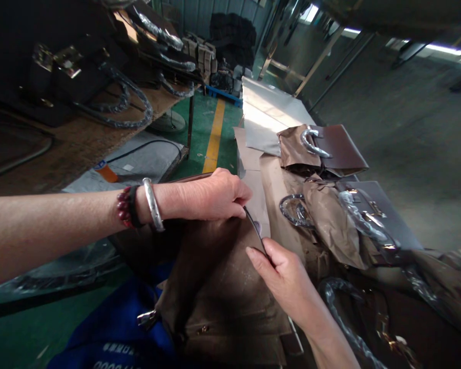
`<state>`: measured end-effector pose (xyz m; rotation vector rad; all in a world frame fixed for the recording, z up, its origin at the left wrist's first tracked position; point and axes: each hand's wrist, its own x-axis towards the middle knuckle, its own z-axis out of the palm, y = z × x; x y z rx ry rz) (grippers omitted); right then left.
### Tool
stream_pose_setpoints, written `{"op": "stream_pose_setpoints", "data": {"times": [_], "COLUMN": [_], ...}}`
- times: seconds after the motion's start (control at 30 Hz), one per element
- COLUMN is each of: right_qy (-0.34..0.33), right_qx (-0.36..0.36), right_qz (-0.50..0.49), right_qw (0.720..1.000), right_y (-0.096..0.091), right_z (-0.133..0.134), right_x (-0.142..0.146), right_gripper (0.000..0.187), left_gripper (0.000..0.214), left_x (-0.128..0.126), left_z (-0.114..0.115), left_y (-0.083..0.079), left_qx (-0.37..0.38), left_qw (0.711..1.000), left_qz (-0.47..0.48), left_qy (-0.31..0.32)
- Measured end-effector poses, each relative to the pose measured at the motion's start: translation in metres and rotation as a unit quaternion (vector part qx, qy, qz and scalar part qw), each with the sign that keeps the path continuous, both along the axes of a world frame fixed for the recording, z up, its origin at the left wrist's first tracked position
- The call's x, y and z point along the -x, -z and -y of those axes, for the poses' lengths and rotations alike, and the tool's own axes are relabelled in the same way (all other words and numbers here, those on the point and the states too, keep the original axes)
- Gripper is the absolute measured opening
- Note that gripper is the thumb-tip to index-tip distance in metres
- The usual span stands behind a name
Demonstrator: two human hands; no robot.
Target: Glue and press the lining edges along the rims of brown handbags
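A brown leather handbag lies in front of me, partly on a blue cloth. My left hand is closed, pinching the upper end of a thin dark strap at the bag's edge. My right hand is closed on the strap's lower end, thumb pressed along it. My left wrist wears a silver bangle and red beads.
Several brown handbags with plastic-wrapped handles and brown paper lie on the table to the right. Black bags sit on a wooden bench at the left. Grey sheets lie beyond; the green floor has a yellow line.
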<state>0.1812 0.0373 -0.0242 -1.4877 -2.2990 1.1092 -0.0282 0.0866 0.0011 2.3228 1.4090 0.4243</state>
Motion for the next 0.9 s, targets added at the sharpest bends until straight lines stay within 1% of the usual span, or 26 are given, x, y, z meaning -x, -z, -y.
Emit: {"op": "stream_pose_setpoints", "data": {"times": [0.13, 0.23, 0.33, 0.43, 0.53, 0.6, 0.67, 0.73, 0.8, 0.87, 0.9], "right_qy": [0.018, 0.026, 0.048, 0.071, 0.07, 0.069, 0.07, 0.07, 0.071, 0.069, 0.068], "right_qx": [-0.027, -0.028, -0.025, 0.034, 0.087, 0.096, 0.109, 0.121, 0.112, 0.09, 0.078], "right_qz": [0.017, 0.015, 0.001, -0.062, -0.126, -0.125, -0.096, -0.066, -0.047, -0.041, -0.041], "right_qw": [0.999, 0.999, 0.999, 0.995, 0.986, 0.985, 0.987, 0.988, 0.99, 0.993, 0.994], "right_y": [0.001, 0.004, 0.005, 0.002, -0.003, -0.006, -0.006, -0.005, -0.003, -0.002, -0.002], "right_z": [0.001, 0.002, 0.002, 0.004, 0.007, 0.008, 0.009, 0.009, 0.01, 0.01, 0.01], "right_x": [0.0, -0.001, -0.002, -0.002, -0.002, -0.003, -0.005, -0.007, -0.008, -0.009, -0.009], "right_gripper": [0.033, 0.033, 0.035, 0.032, 0.033, 0.034, 0.033, 0.033, 0.032, 0.027, 0.025], "left_gripper": [0.018, 0.019, 0.018, 0.015, 0.015, 0.014, 0.013, 0.013, 0.014, 0.017, 0.02], "left_x": [-0.003, -0.005, -0.007, -0.007, -0.004, -0.002, -0.001, -0.002, -0.006, -0.01, -0.012], "left_z": [-0.003, -0.004, -0.004, -0.004, -0.008, -0.011, -0.011, -0.005, 0.009, 0.026, 0.034], "left_y": [0.0, -0.002, -0.004, -0.003, 0.001, 0.005, 0.006, 0.005, 0.0, -0.007, -0.01], "left_qx": [0.003, 0.012, 0.02, 0.028, 0.027, 0.031, 0.034, 0.01, -0.058, -0.13, -0.141], "left_qw": [1.0, 1.0, 1.0, 1.0, 1.0, 0.999, 0.999, 0.998, 0.996, 0.99, 0.988], "left_qz": [-0.002, -0.012, -0.009, -0.008, -0.002, 0.001, 0.001, 0.0, -0.006, -0.028, -0.045], "left_qy": [-0.003, 0.002, 0.006, 0.004, 0.003, 0.012, 0.033, 0.059, 0.069, 0.055, 0.049]}}
